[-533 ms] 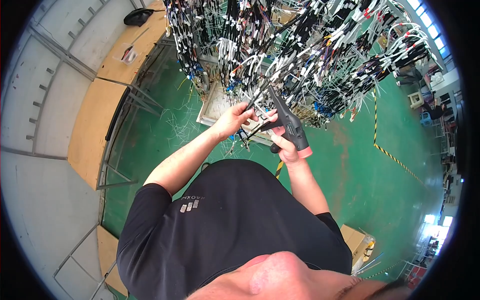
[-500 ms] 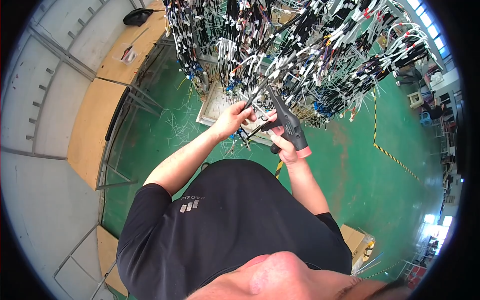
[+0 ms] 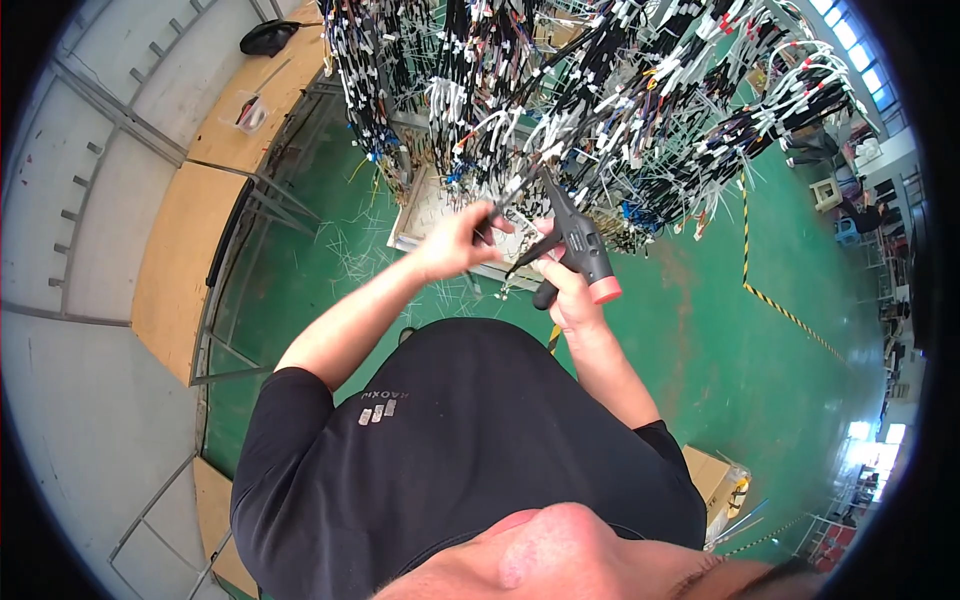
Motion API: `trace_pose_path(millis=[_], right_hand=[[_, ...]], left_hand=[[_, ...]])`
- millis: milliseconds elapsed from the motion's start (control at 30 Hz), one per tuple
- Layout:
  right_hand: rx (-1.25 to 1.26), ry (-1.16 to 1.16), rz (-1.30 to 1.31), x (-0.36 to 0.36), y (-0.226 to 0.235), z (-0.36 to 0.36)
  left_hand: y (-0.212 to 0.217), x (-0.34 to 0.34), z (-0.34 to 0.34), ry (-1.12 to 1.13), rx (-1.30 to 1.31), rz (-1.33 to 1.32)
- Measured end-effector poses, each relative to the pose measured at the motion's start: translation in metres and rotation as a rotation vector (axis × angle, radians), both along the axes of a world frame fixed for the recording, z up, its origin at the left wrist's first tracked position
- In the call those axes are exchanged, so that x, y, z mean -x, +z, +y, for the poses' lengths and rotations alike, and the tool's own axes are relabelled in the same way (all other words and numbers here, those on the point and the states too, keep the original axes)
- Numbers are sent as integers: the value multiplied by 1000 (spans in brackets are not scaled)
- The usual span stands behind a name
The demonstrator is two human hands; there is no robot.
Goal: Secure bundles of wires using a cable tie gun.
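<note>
In my right hand is a black gun-shaped hand tool with a pinkish-red end cap. Its narrow nose points away from me, toward hanging bundles of cables. My left hand is at the tool's left, fingers curled round a black cable that runs up toward the bundles; the thumb stands somewhat apart from the fingers. A second black strand hangs between the hands, close against the tool. Part of the right fingers is hidden behind the tool.
Dense black and white wire harnesses hang in front, above a pale tray. Wooden tables line the left wall, one bearing a clear plastic box. Wire scraps litter the green floor. A cardboard box stands at lower right.
My left hand has shifted slightly left and down, its thumb now farther from its fingers. The black strand between the hands hangs lower; the tool has barely moved.
</note>
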State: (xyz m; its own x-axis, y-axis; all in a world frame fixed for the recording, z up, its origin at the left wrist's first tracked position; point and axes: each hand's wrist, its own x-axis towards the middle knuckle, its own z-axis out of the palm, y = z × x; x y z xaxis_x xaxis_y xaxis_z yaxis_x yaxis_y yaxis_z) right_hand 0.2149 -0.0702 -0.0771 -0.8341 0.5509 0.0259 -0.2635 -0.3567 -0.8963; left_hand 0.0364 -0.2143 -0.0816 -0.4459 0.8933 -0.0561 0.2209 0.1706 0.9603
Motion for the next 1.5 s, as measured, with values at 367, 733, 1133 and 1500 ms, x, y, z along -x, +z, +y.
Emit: trace_pose_path(millis=[367, 733, 1133, 1500], right_hand=[[161, 77, 124, 12, 6, -12], [-532, 121, 36, -25, -40, 38], [-807, 361, 80, -21, -3, 84], [-859, 457, 154, -16, 12, 76]], left_hand=[[-32, -39, 6, 378, -226, 124], [8, 12, -4, 398, -116, -402], [44, 41, -14, -187, -91, -949], [56, 35, -18, -164, -27, -957]])
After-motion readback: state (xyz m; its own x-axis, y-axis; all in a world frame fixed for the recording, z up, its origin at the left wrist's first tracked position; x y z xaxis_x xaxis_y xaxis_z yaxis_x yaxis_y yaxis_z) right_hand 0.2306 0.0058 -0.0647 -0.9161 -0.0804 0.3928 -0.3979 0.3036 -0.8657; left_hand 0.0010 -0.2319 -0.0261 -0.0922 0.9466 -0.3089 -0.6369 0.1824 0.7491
